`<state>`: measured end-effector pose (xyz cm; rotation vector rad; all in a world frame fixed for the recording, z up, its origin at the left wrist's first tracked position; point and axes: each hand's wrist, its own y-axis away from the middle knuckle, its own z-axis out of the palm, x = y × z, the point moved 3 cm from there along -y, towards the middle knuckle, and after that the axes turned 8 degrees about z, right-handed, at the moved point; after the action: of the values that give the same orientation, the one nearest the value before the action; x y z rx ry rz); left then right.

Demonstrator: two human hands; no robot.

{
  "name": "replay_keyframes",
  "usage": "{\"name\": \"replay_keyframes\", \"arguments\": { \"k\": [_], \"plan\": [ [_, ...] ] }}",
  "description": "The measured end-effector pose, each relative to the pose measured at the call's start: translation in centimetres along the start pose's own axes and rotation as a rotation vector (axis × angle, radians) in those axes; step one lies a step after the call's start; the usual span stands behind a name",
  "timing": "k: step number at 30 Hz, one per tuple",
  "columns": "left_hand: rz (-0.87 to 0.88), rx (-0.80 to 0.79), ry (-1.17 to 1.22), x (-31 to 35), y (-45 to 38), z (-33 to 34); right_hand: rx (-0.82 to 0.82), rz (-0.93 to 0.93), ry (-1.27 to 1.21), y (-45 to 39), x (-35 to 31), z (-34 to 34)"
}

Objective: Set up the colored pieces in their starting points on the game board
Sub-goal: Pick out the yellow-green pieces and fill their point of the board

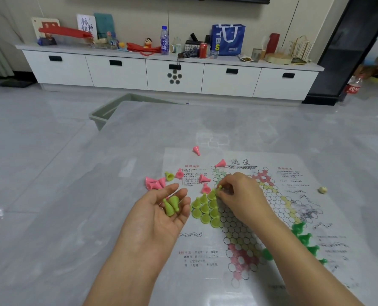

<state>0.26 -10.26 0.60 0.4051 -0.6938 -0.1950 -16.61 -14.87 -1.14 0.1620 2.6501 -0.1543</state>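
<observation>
A paper game board (245,217) printed with a star of circles lies flat on the table. Several yellow-green pieces (205,209) stand in the star's left point. My right hand (241,195) pinches one yellow-green piece (219,188) by its top at the upper edge of that group. My left hand (161,215) is palm up beside the board and cups two or three yellow-green pieces (171,205). Pink pieces (155,183) lie tipped over beyond my left hand, some on the board. Dark green pieces (305,239) stand in the star's right part, partly behind my right forearm.
One yellow-green piece (169,176) lies among the pink ones. A small die (322,190) sits on the board's right edge. The glossy grey table (73,195) ends ahead, where a pale bin (108,111) stands. A white cabinet (174,74) crowded with bottles and bags lines the wall.
</observation>
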Motion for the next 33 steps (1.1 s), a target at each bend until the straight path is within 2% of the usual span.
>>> {"name": "replay_keyframes", "arguments": {
  "k": [3,6,8,10,13,20,25,28,30,33],
  "plan": [
    [0.025,0.006,0.02,0.0,0.0,0.1,-0.02,0.019,-0.043,0.1,0.2,-0.7],
    [0.02,-0.013,0.027,-0.1,0.1,0.4,0.071,0.021,-0.142,0.7,-0.3,-2.5],
    [-0.007,-0.035,0.02,-0.3,0.3,0.6,0.116,-0.038,-0.246,1.4,-1.4,-3.8],
    [-0.031,-0.054,0.026,-0.6,0.5,0.8,0.064,-0.134,-0.333,2.4,-3.0,-4.5],
    [-0.045,-0.078,0.065,-0.9,0.5,1.0,-0.053,-0.287,-0.282,3.6,-4.5,-4.2],
    [-0.043,-0.156,0.068,-1.0,0.5,1.2,-0.136,-0.545,-0.145,4.2,-4.5,-3.2],
    [-0.084,-0.236,0.007,-1.6,0.7,1.6,-0.071,-0.538,-0.127,4.1,-4.0,-2.9],
    [-0.086,-0.23,0.032,-1.5,0.8,1.7,-0.035,-0.473,-0.241,3.9,-3.8,-3.5],
    [-0.075,-0.143,0.01,-1.4,0.6,1.3,0.032,-0.338,-0.286,3.1,-2.9,-4.1],
    [-0.013,0.007,0.02,-0.9,0.1,0.4,0.073,-0.124,-0.169,1.9,-0.4,-4.4]
  ]
}}
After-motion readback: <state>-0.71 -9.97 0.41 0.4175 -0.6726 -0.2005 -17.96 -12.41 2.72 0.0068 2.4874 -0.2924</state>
